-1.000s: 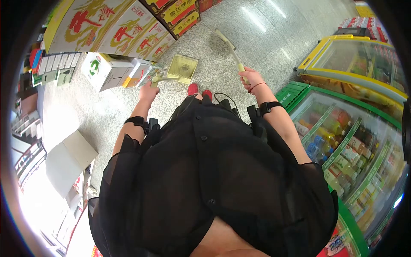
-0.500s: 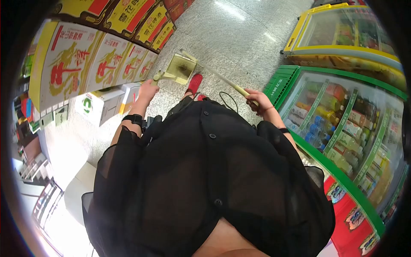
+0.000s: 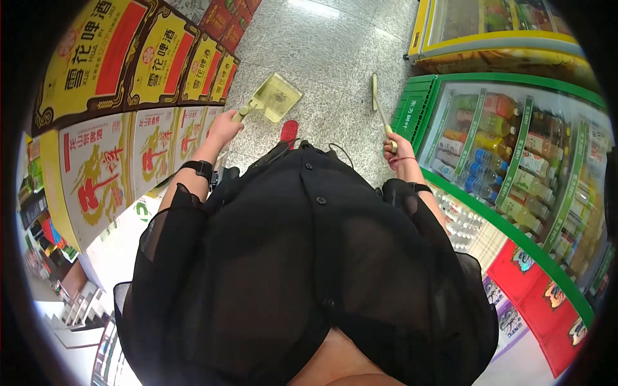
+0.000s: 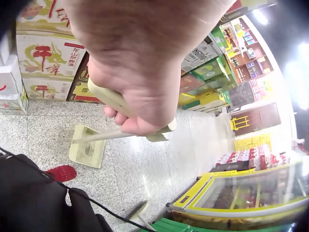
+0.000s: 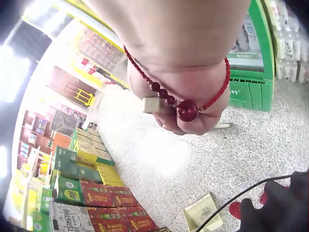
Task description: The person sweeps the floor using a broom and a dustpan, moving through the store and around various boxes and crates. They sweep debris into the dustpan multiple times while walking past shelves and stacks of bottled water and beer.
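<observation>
My left hand (image 3: pixel 225 127) grips the top of a pale yellow-green long-handled dustpan (image 3: pixel 280 96), whose pan is at the floor ahead of my feet. Dark specks of dirt show in the pan. In the left wrist view the fingers curl round the dustpan's handle (image 4: pixel 108 96). Out to the right, my right hand (image 3: pixel 400 150) holds a broom (image 3: pixel 375 93) by its pale handle, the narrow head beside the green cooler and apart from the dustpan. The handle's square end (image 5: pixel 151 105) sticks out of the fist in the right wrist view, by a red beaded bracelet (image 5: pixel 187 110).
Stacked beer cartons (image 3: pixel 154 64) line the left side. A green-framed drinks cooler (image 3: pixel 421 122) with bottles and a yellow-framed one (image 3: pixel 489 48) stand on the right. Speckled floor (image 3: pixel 322 58) runs between them. A red shoe (image 3: pixel 290 130) and a black cable (image 3: pixel 341 152) are near the dustpan.
The broom head swung from ahead over to the dustpan, then out right beside the green cooler. The person has moved forward along the cartons, and the dustpan came along in the left hand.
</observation>
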`<action>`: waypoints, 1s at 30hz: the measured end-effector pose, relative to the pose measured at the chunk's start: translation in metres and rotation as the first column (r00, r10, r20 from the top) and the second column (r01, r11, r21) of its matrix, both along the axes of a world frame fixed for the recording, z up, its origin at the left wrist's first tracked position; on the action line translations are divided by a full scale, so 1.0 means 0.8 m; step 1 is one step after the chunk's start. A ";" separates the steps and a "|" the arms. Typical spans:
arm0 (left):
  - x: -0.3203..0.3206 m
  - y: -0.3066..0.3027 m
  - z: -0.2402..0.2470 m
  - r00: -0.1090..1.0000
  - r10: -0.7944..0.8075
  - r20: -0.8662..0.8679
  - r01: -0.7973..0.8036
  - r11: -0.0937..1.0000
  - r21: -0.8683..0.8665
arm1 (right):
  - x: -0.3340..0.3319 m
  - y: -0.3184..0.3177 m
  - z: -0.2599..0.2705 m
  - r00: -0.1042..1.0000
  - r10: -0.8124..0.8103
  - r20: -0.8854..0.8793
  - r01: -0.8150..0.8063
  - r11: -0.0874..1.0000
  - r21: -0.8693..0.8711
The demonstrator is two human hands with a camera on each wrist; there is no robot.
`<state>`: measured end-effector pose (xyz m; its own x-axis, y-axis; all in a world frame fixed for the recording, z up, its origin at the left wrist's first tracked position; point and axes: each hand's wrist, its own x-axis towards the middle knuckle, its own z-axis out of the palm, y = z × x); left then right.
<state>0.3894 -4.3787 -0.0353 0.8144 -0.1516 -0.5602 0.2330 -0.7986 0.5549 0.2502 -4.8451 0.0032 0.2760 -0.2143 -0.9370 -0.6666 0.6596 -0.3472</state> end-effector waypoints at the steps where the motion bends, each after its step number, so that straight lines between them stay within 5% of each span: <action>1: 0.012 -0.004 0.000 0.998 -0.049 -0.026 0.050 0.998 0.034 | 0.005 0.002 -0.003 1.000 0.009 -0.028 -0.008 1.000 0.022; 9: 0.066 -0.058 -0.006 0.982 -0.180 -0.056 0.180 0.984 -0.008 | 0.030 0.062 0.038 0.923 0.386 -0.008 -0.385 0.922 0.035; 14: 0.089 -0.085 -0.007 0.966 -0.247 -0.077 0.252 0.966 0.057 | 0.034 0.050 0.054 0.948 0.304 0.099 -0.316 0.938 0.145; 17: 0.100 -0.093 -0.011 0.967 -0.253 -0.040 0.254 0.966 0.038 | 0.027 0.039 0.068 0.924 0.354 0.146 -0.371 0.922 0.114; 22: 0.116 -0.111 -0.015 0.966 -0.247 -0.073 0.251 0.966 0.065 | 0.008 -0.024 0.075 0.969 0.208 0.134 -0.209 0.978 -0.009; 30: 0.137 -0.164 -0.022 0.998 -0.067 -0.017 0.066 0.997 -0.044 | 0.098 -0.154 0.013 0.992 -0.006 0.129 0.013 0.999 -0.051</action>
